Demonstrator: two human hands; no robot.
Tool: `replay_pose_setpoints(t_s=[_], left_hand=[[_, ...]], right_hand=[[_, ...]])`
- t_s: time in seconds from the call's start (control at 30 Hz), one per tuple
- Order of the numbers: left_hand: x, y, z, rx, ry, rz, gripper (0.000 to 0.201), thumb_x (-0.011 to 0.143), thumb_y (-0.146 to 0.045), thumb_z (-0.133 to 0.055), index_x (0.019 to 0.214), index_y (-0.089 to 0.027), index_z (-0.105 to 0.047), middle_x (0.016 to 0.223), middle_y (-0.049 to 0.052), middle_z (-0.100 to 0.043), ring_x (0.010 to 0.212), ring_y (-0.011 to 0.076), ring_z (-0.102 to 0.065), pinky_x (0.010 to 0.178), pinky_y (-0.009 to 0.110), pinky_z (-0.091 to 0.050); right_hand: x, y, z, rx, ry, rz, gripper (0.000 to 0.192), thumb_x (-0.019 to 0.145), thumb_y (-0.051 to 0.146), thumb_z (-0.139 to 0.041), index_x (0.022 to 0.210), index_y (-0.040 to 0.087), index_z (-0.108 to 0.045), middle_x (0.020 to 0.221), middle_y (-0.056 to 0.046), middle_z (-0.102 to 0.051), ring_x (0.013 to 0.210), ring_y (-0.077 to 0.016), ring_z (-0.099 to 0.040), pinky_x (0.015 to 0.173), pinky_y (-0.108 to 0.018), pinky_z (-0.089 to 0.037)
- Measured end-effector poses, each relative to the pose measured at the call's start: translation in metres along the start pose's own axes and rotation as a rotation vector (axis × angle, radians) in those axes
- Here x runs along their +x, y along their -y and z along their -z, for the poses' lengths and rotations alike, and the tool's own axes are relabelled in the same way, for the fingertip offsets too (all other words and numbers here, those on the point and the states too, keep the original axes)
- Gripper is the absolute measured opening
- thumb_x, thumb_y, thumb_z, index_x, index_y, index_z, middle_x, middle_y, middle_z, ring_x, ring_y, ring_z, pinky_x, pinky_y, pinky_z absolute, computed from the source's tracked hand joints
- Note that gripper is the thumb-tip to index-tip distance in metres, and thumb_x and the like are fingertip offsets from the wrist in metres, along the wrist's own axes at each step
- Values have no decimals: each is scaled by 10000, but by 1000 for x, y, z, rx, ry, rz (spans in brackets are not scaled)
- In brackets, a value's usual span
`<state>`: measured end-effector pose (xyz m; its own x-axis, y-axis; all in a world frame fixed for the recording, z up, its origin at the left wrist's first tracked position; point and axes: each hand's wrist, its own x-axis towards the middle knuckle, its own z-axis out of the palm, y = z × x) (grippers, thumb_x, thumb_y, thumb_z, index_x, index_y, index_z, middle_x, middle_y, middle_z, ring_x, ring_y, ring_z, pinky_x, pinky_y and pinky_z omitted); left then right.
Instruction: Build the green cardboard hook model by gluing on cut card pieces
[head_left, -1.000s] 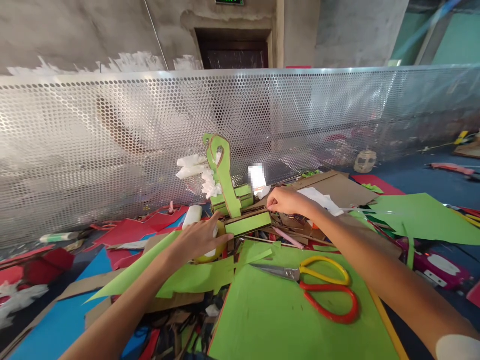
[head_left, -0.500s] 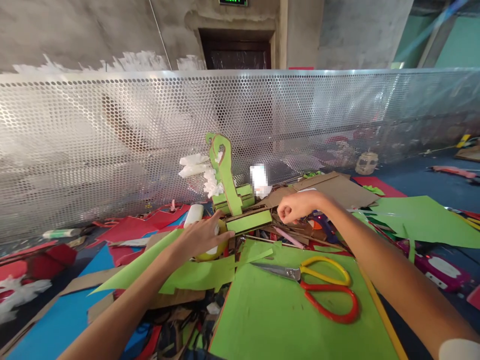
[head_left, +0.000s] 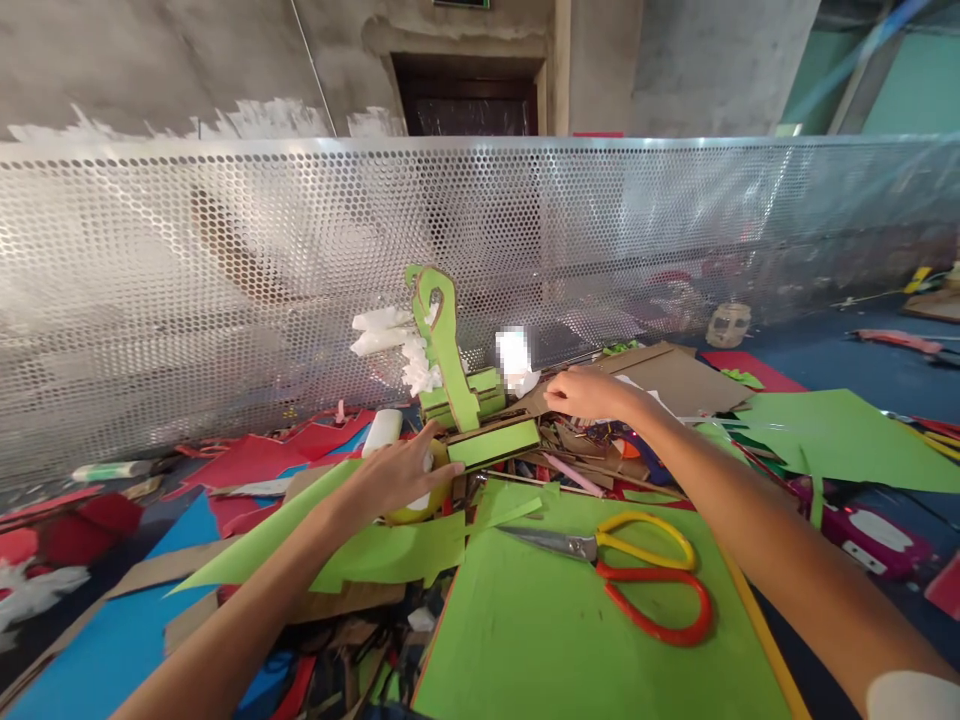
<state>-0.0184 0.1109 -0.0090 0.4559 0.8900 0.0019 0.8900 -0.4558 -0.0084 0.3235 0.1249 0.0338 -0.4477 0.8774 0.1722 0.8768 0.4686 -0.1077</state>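
- Across rear: perforated metal barrier [head_left: 300, 250], reflecting light.
- Behind: grey concrete wall [head_left: 180, 60] with white streaks.
- Recessed therein: dark doorway [head_left: 469, 105].
- Upper right: teal wall [head_left: 915, 85].

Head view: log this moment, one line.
left hand: at left end of green cardboard base | right hand: apart from its right end | red-and-yellow-handled scissors: lying on green board

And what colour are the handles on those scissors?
The farther handle is yellow and the nearer handle orange-red, best seen in the head view.
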Motion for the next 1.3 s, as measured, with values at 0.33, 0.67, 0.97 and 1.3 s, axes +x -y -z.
replay_pose_setpoints(t_s=[0.33, 0.67, 0.97, 1.3], left_hand=[[0, 1, -2, 30, -10, 19, 717, 996, -718, -357, 1458, -176, -437, 1003, 136, -781, 998, 374, -757, 827, 417, -532], [1, 2, -4, -23, -14, 8, 745, 988, -723, -373, 1480, -167, -434, 991, 134, -782, 962, 373, -760, 825, 427, -538], [3, 3, -5, -56, -23, 26, 780, 968, -744, -383, 1495, -172, -440, 1004, 142, -775, 970, 372, -752, 826, 432, -541], [2, 3, 0, -117, -17, 34, 766, 949, -739, -413, 1458, -170, -473, 1040, 147, -769, 1003, 375, -741, 840, 432, -532]], right_hand=[[14, -10, -23, 9, -146, -52, 126, 864, 198, -717, 751, 231, -762, 731, -15, -752, 669, -166, -624, 613, -275, -304], [13, -16, -28, 21, -30, -54, 195, 949, 210, -640, 830, 240, -791, 808, -48, -782, 769, -202, -684, 670, -281, -365], [7, -6, -13, 128, 111, -145, 364, 908, 546, -733, 1048, 214, -785, 851, -74, -788, 777, -236, -708, 666, -299, -419], [7, 19, -13, 336, 288, -79, 785, 907, 531, -745, 1566, 171, -516, 1433, -204, -668, 1252, -346, -674, 966, -375, -524]])
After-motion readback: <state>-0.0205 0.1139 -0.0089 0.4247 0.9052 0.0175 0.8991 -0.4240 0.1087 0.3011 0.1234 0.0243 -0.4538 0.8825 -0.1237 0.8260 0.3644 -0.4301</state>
